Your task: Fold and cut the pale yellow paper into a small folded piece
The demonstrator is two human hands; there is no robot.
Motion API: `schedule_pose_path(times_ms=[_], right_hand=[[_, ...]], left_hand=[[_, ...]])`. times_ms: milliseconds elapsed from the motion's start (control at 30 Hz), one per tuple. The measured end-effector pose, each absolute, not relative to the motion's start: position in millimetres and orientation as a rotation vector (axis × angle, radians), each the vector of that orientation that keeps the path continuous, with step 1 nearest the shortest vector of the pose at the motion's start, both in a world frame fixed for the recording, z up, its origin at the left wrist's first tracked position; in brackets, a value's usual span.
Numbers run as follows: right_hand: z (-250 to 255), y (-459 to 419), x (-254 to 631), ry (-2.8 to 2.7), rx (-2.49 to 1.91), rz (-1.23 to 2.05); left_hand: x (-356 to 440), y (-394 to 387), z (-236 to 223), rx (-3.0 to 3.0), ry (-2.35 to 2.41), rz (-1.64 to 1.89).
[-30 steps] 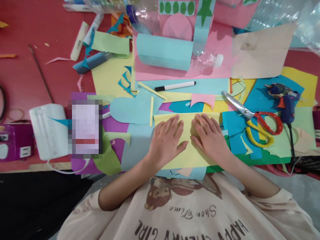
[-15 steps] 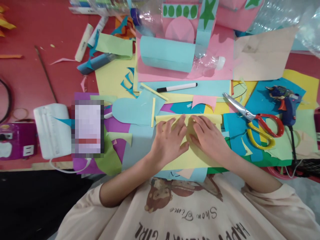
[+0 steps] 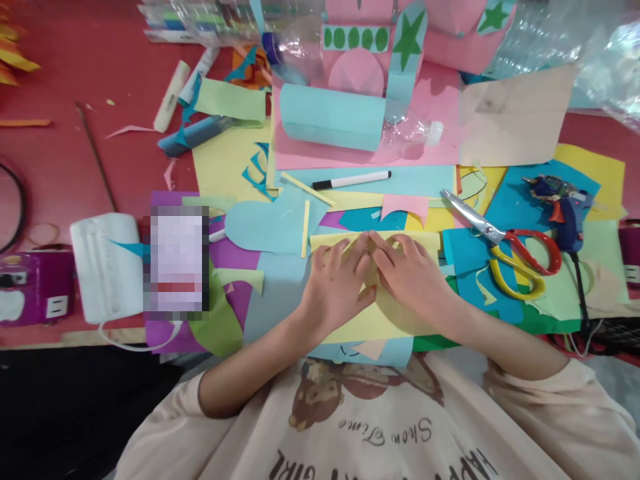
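Note:
A pale yellow sheet of paper [image 3: 380, 323] lies on the table just in front of me, over other coloured sheets. My left hand [image 3: 337, 287] and my right hand [image 3: 413, 280] rest on it side by side. The fingertips of both meet at the middle of the sheet's far edge, bent and pinching the paper there. That far edge looks folded over into a narrow band [image 3: 430, 239].
Red-and-yellow scissors [image 3: 505, 250] and a blue glue gun [image 3: 563, 207] lie to the right. A black-capped marker [image 3: 353, 180], a light blue paper roll [image 3: 333, 117] and a plastic bottle [image 3: 413, 130] lie beyond. A blurred phone [image 3: 176, 263] and a white mask [image 3: 103, 267] sit left.
Both hands were flat and spread on the yellow sheet; they slid together toward the middle of its far edge, and their fingers now curl and pinch the paper there.

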State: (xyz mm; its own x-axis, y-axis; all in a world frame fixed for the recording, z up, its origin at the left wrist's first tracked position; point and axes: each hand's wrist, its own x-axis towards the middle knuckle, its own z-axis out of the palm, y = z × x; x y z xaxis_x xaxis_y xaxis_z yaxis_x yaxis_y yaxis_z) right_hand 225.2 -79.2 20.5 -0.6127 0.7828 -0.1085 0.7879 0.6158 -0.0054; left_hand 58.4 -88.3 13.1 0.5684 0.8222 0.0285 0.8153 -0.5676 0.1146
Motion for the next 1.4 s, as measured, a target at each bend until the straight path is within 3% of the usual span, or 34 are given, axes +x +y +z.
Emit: schedule_pose_path(times_ms=[567, 1100, 1400], right_hand=[[15.8, -83.1, 247.3, 2.753, 1.527, -0.113], [22.3, -91.7, 276.6, 2.687, 1.643, 0.100], [16.4, -97.5, 287.4, 2.674, 1.733, -0.017]], left_hand=[[37.6, -84.4, 16.1, 2.660, 1.453, 0.129], [11.4, -90.2, 22.5, 2.602, 1.641, 0.007], [10.4, -94.6, 19.3, 2.610, 1.693, -0.024]])
